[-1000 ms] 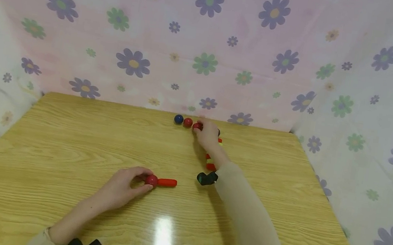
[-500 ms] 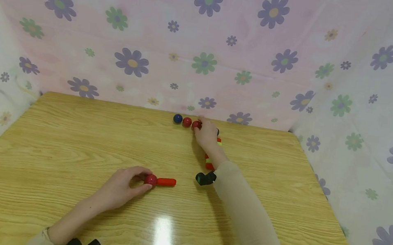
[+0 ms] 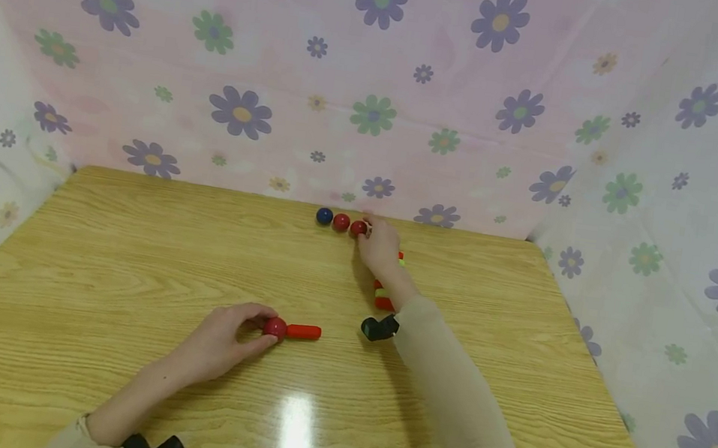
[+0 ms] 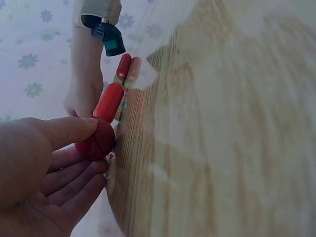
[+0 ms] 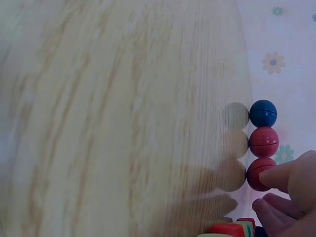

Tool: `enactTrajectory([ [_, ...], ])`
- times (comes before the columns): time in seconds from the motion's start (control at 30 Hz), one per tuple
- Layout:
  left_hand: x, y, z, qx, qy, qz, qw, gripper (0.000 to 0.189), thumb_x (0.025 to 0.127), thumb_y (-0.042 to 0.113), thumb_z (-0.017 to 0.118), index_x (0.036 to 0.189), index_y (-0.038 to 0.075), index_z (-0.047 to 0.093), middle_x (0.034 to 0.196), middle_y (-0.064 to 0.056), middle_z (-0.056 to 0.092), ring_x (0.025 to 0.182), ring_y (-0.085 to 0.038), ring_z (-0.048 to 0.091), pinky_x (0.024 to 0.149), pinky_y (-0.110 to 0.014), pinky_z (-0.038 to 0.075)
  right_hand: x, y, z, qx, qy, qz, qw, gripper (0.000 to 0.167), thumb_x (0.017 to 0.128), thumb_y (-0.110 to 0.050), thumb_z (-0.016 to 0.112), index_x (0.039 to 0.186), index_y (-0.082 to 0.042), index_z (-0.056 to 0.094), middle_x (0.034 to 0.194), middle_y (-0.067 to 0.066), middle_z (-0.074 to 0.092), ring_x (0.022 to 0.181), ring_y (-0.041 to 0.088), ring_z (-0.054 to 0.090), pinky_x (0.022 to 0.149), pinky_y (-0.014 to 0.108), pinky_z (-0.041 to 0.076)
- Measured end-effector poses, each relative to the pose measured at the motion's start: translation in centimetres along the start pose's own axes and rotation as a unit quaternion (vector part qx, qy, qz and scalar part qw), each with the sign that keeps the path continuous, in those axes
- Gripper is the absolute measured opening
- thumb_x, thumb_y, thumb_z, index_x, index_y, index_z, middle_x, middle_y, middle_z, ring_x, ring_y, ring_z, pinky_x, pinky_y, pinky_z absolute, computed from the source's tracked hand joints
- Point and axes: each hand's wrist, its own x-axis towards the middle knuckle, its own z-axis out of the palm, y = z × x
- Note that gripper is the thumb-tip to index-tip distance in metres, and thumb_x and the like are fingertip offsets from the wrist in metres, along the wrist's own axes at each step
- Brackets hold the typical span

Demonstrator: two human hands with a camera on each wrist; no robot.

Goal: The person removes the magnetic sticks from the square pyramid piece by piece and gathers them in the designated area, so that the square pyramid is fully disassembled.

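Note:
My left hand point(image 3: 223, 342) pinches a glossy red ball point(image 3: 275, 329) between thumb and fingers, low over the wooden table. A red rod point(image 3: 304, 332) extends right from that ball, end to end with it. At the table's back, my right hand point(image 3: 380, 248) has its thumb and a finger at a second red ball point(image 5: 257, 174), the nearest to it in a short row. In the right wrist view the thumb lies against this ball. Beside it sit another red ball point(image 5: 264, 142) and a dark blue ball point(image 5: 263, 113).
Red and yellow-green pieces point(image 3: 385, 297) lie partly hidden beneath the right forearm. Flowered cloth point(image 3: 379, 68) rises behind the table point(image 3: 194, 233) and at both sides. Each wrist wears a black device point(image 3: 379, 327).
The right thumb and finger have eased slightly rightward, so more of the second red ball shows. My left hand stays still with its ball and rod.

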Motion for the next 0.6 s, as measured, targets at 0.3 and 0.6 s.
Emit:
enactTrajectory([
  [0.3,0.1,-0.1,0.2,0.000,0.000,0.000,1.0000,0.035,0.093,0.023,0.072,0.125,0.010,0.066,0.115,-0.001,0.071,0.109,-0.021,0.067,0.095,-0.045,0.054,-1.3,-0.1,-1.0,0.044,0.010,-0.008,0.9989,0.045,0.094,-0.001,0.062,0.139,-0.004,0.058,0.137,0.019,0.060,0.119,0.036,0.060,0.100,0.047,0.052],
  [0.6,0.0,0.0,0.0,0.001,0.001,0.001,1.0000,0.034,0.093,0.022,0.072,0.124,0.010,0.067,0.115,-0.002,0.071,0.109,-0.021,0.067,0.095,-0.045,0.055,-6.9,-1.3,-2.9,0.123,-0.001,-0.073,0.9898,0.038,0.094,-0.005,0.066,0.131,0.002,0.061,0.129,0.021,0.062,0.117,0.036,0.060,0.102,0.047,0.050],
])
